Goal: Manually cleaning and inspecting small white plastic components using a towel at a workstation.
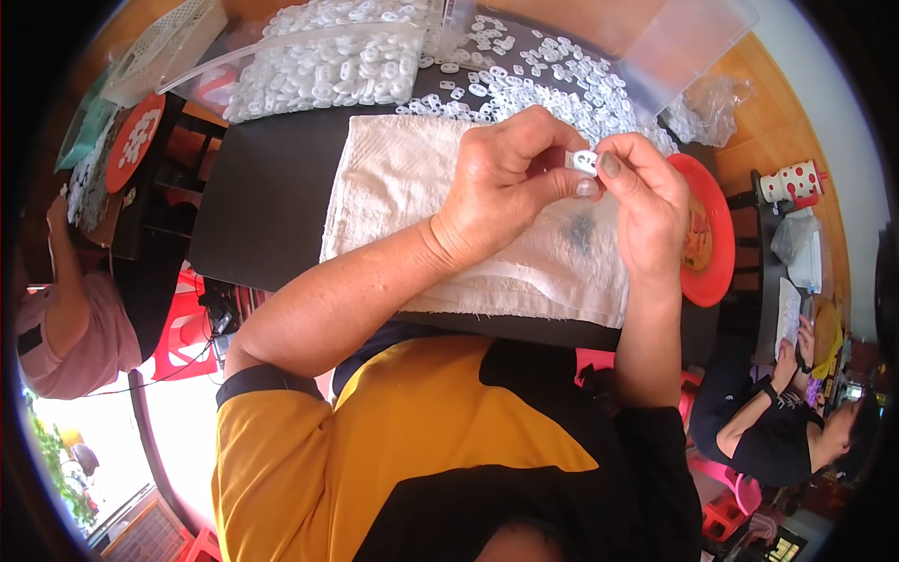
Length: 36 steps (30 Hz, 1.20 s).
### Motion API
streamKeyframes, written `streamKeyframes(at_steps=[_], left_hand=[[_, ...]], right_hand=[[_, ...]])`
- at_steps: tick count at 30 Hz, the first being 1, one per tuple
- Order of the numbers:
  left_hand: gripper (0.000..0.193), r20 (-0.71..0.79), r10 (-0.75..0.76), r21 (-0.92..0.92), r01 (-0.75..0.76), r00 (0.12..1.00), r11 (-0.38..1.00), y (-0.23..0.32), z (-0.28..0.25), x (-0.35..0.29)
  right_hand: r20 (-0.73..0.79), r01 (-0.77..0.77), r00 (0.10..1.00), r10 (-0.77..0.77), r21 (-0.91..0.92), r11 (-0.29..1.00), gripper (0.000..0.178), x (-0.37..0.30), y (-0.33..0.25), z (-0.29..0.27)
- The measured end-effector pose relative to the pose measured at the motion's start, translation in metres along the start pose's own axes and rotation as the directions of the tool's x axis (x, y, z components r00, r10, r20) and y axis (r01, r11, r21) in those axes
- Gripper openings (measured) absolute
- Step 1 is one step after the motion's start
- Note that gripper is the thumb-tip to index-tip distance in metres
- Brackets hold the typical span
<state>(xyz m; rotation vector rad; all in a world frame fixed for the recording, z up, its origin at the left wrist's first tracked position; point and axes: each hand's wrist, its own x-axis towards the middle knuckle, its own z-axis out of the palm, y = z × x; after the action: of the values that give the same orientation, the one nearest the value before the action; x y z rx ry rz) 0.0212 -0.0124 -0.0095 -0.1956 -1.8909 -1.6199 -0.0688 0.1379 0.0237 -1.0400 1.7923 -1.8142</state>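
Observation:
A small white oval plastic piece with two dark holes (585, 162) is pinched between my hands above the towel. My left hand (506, 178) is closed, its thumb and finger gripping the piece from the left. From the other side, the thumb and forefinger of my right hand (648, 192) are pressed against the same piece. Under both hands lies a cream towel (389, 192) with a grey smudge near its right part. Just beyond the towel spreads a loose heap of similar white pieces (571, 98).
A clear bin (323, 75) full of white pieces stands at the back left of the dark table (257, 187). At the right edge sits a red plate (723, 267). Crumpled clear plastic (712, 108) lies behind it. Two other people sit at side tables, left and right.

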Motion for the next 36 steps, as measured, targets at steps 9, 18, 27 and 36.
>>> streamKeyframes(at_steps=[9,18,27,36], left_hand=[[0.016,-0.344,0.024,-0.043,-0.041,0.939,0.998,0.031,-0.015,0.02],[0.021,-0.415,0.255,0.67,0.104,0.873,0.735,0.079,-0.113,0.089],[0.012,-0.061,-0.364,0.099,0.369,0.929,0.924,0.025,-0.036,0.046],[0.013,0.24,-0.697,-0.26,0.737,0.676,0.624,-0.013,-0.009,0.025]], right_hand=[[0.028,0.066,0.998,-0.062,-0.197,0.978,0.016,0.011,-0.001,-0.026],[0.158,0.087,0.981,0.108,-0.87,0.486,0.008,0.004,0.024,-0.037],[0.238,0.27,0.963,-0.13,-0.875,0.402,0.01,0.001,0.031,-0.032],[0.129,-0.067,0.986,0.109,-0.297,0.953,0.007,0.021,0.014,-0.009]])
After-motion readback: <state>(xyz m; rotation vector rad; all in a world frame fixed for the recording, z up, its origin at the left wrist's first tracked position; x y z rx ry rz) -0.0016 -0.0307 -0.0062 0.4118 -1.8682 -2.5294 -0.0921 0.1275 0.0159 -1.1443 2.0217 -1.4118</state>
